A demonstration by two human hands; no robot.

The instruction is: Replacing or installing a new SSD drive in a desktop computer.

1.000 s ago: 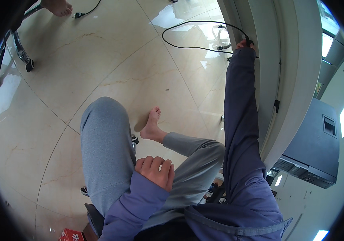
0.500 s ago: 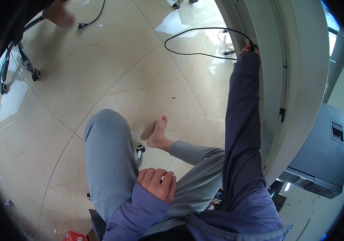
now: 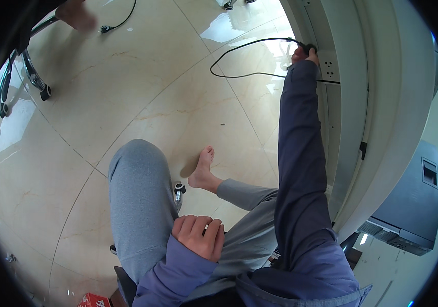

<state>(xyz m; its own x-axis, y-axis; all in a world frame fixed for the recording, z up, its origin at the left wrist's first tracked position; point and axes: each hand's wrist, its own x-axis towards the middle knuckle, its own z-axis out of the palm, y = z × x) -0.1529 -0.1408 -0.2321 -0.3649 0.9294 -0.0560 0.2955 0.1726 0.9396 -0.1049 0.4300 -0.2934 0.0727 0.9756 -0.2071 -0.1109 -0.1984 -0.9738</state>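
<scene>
Both hands busy: right hand (image 3: 303, 52) grip clamped on black plug (image 3: 311, 48); left hand (image 3: 199, 236) fisted on thigh (image 3: 137, 204).

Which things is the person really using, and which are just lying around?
In use:
right hand gripping a black plug
black cable looping from it over the floor
wall socket just beside the plug

Just lying about:
left hand, resting on the lap
chair wheels
second cable
red box
grey cabinet
</scene>
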